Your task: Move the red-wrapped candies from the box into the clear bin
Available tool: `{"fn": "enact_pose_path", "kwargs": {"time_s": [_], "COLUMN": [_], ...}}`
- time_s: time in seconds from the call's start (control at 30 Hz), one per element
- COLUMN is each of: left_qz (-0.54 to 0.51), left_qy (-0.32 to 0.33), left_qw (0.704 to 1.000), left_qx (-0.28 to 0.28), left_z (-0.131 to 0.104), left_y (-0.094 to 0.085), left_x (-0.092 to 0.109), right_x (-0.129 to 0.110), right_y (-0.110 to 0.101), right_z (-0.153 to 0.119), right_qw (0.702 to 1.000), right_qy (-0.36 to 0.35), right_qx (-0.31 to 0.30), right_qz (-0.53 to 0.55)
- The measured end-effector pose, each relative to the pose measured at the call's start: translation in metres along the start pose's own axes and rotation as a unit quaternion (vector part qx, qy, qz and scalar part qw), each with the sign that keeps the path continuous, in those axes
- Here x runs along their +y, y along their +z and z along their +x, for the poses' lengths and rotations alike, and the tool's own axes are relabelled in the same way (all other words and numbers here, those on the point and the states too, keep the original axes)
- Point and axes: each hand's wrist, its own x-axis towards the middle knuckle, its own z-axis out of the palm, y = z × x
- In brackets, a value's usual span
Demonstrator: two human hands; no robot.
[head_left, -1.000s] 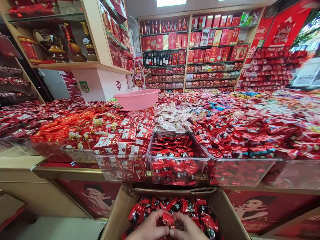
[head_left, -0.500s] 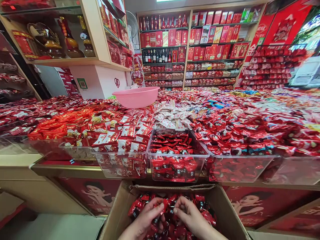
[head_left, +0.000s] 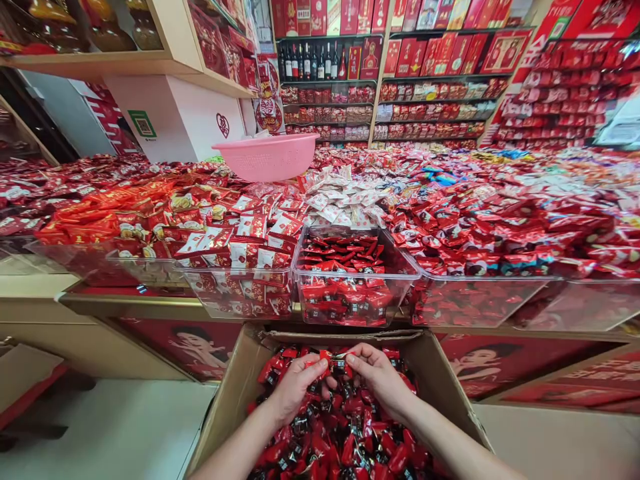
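Between my two hands, level across the box, is a red and black wrapped candy (head_left: 337, 360). My left hand (head_left: 301, 383) pinches its left end, and my right hand (head_left: 376, 375) pinches the right end. Both hands are closed at the fingertips. Below them an open cardboard box (head_left: 457, 390) holds a heap of loose wrapped candies (head_left: 325, 437) of the same red and black look. Just beyond the box stands a clear plastic bin (head_left: 350, 273), partly filled with similar red packets, several standing in a row along its front wall.
More clear bins line the counter edge on both sides, heaped with red packets (head_left: 245, 253) and others (head_left: 480, 247). A pink basket (head_left: 267, 157) rests behind them. White packets (head_left: 345, 197) lie behind the middle bin. Shelves of bottles and boxes (head_left: 325, 60) stand at the back.
The view has tilted down, showing more of the box. My hands have lifted from among the candies, and one candy now shows stretched between my fingertips.
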Motion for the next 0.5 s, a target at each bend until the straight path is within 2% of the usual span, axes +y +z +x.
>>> {"fn": "enact_pose_path", "kwargs": {"time_s": [0.13,0.23,0.33,0.4,0.5], "left_qz": [0.003,-0.040,-0.115,-0.131,-0.107], "left_qy": [0.017,-0.004,-0.059,-0.090,-0.075], "left_qw": [1.000,0.999,0.992,0.987,0.991], "left_qx": [0.005,0.010,-0.004,-0.013,0.020], "left_z": [0.002,0.002,0.001,0.001,0.004], "left_y": [-0.002,-0.007,-0.012,-0.014,-0.014], "left_x": [-0.003,-0.005,-0.006,-0.007,-0.010], "right_x": [0.006,0.006,-0.001,-0.006,-0.008], "right_y": [0.002,0.004,0.003,0.002,0.000], "right_z": [0.000,-0.001,-0.004,-0.006,-0.007], "right_qw": [1.000,0.998,0.989,0.971,0.946], "right_qy": [-0.006,-0.019,-0.078,-0.139,-0.177], "right_qx": [0.019,0.003,-0.018,-0.033,-0.016], "right_qz": [-0.024,-0.054,-0.121,-0.192,-0.270]}}
